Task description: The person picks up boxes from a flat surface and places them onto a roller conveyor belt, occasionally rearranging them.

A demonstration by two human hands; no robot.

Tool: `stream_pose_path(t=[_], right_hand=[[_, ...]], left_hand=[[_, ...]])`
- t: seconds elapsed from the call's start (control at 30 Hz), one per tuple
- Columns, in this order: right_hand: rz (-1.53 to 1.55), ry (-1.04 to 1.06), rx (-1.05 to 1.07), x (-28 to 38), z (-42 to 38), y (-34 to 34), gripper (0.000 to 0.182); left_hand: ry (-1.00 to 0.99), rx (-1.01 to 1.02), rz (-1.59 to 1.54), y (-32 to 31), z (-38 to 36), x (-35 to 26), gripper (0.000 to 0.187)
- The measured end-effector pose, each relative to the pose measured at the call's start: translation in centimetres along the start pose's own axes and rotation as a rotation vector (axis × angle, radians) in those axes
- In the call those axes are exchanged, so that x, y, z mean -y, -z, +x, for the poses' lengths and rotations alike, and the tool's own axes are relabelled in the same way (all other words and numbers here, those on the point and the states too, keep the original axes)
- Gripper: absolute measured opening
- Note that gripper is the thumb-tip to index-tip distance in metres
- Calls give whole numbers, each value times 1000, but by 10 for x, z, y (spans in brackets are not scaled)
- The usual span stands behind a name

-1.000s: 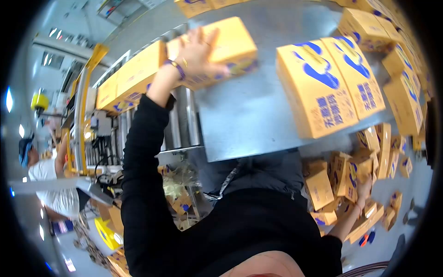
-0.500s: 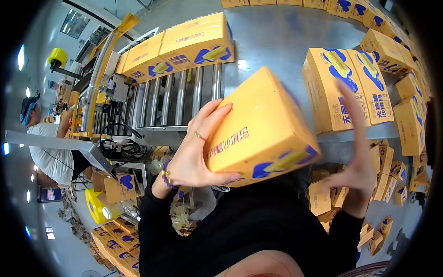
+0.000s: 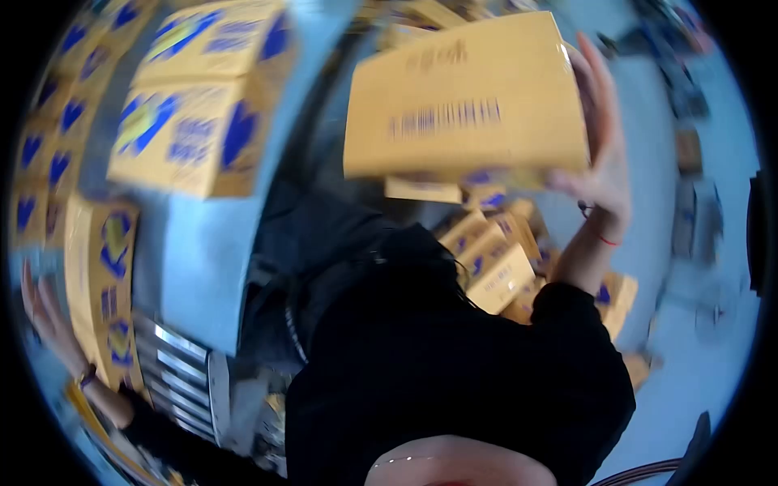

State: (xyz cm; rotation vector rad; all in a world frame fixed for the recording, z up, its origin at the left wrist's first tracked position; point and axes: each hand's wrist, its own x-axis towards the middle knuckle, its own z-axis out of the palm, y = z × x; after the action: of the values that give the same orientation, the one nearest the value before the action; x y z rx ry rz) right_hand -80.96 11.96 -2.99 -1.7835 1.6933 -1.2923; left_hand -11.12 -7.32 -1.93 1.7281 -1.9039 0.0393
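My right hand grips one end of a yellow cardboard carton, thumb low and fingers up behind its right side. The carton is raised in front of me over a heap of small boxes, with a line of dark print across its near face. Far out at the left edge, my left hand is stretched away from me, fingers extended and nothing in it. Beside that hand stands a yellow carton with blue patches, by the conveyor rollers.
Two yellow cartons stand together on the metal table, with rows of similar cartons behind. Small boxes lie in a heap below the raised carton. Grey floor extends along the right.
My view has swung to the right. The carton has left my left hand and is now held in my right hand, over the heap. The left arm is now stretched out toward the rollers.
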Motion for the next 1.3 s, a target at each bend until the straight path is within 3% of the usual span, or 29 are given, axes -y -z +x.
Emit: stream_pose_path(t=[0.03,0.07,0.13,0.2,0.23,0.33,0.4,0.43,0.53,0.6,0.67,0.7,0.73,0.8,0.9,0.93,0.97,1.07,1.1,1.2,1.27,1.3], right_hand=[[-111,-91,-70,-21,-20,14,123],[-217,-144,-123,-44,-40,23,117],[-88,-380,-348,-84,-80,23,109],[73,-585,-461,-142,-125,21,111],[125,-625,-454,-186,-159,21,111],[277,-1060,-303,-216,-226,-2,105],[438,-1142,-381,-209,-250,-10,95],[475,-1239,-344,-210,-253,-3,92],[393,-1379,-162,-202,-252,9,80],[-266,-1723,607,-178,-187,23,51],[-950,-1271,1166,-218,-180,50,64],[-870,-1200,880,-219,-150,52,67],[-783,-1110,606,-209,-111,53,71],[-574,-405,228,-171,-30,15,65],[-430,269,171,-14,90,-73,61],[-493,393,143,10,115,-83,77],[-374,475,133,17,130,-86,70],[-335,535,188,34,161,-93,72],[-326,540,215,35,176,-97,73],[-358,579,229,41,196,-78,75],[-414,579,222,37,200,-47,76],[-450,573,216,37,201,-31,77]], left_hand=[[-154,-76,202,-6,32,52,60],[-43,36,40,-9,51,123,60],[120,226,-116,-27,70,235,68],[178,385,-143,-44,58,256,80],[164,451,-203,-43,46,240,83],[128,647,-346,-30,8,157,93],[87,721,-359,-24,-7,107,100],[60,724,-330,-24,-15,81,115],[-72,591,-59,-23,-39,39,113],[-170,388,28,-31,-69,1,111],[-169,269,82,-30,-95,-18,112],[-167,163,134,-28,-105,-31,112],[-79,120,-49,-27,-114,-55,115],[-40,74,-120,-12,-124,-62,117],[105,-42,-366,35,-139,-89,120],[63,-80,-390,49,-135,-97,120],[-2,-116,-354,64,-132,-100,117],[-129,-84,-253,93,-114,-136,110],[-102,-163,-235,92,-111,-152,111],[-342,-55,-73,107,-92,-175,110],[-256,-60,-133,115,-89,-218,107],[-151,-18,-51,117,-93,-243,94]])
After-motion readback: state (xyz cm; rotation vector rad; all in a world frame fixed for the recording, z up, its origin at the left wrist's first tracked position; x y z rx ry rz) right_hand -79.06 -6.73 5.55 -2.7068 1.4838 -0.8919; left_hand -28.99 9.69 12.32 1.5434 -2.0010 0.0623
